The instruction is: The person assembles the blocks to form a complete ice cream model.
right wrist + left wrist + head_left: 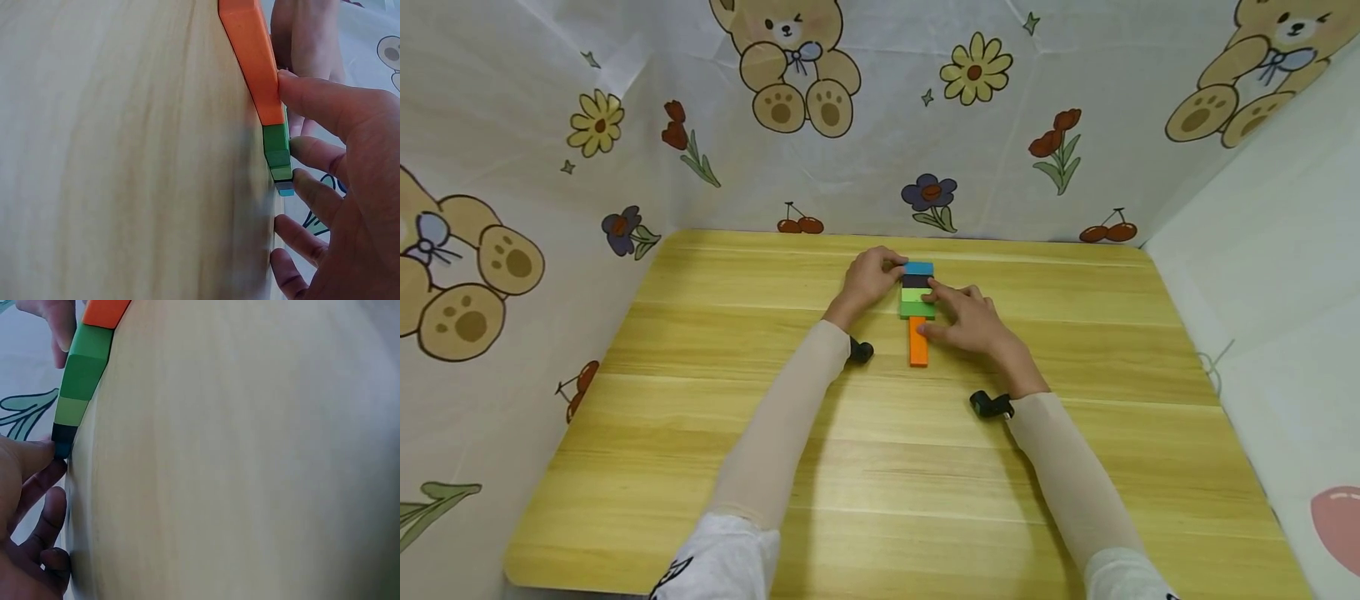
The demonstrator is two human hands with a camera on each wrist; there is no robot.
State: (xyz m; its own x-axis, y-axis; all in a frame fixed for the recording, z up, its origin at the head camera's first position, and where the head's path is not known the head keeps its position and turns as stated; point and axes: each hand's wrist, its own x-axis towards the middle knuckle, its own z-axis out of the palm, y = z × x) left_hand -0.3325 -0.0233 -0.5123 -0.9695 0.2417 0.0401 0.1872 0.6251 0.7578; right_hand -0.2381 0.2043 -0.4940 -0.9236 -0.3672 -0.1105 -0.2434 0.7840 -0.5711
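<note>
On the wooden table, several flat blocks lie in a column: a blue block [918, 268] at the far end, then a black block [916, 282], a light green block [914, 295] and a green block [917, 310]. An orange block [918, 346] extends lengthwise toward the person from the green one. My left hand [871, 279] pinches the left end of the blue block between thumb and index finger. Reaching in from the right, my right hand [972, 321] has its fingers spread; its thumb touches the orange block and its fingertips rest along the greens.
Beneath the blocks is a light wooden tabletop [700, 400]. A white cloth [880, 167] printed with bears and flowers hangs behind it, with a plain white surface [1262, 275] along the right. Small black cameras sit on both wrists.
</note>
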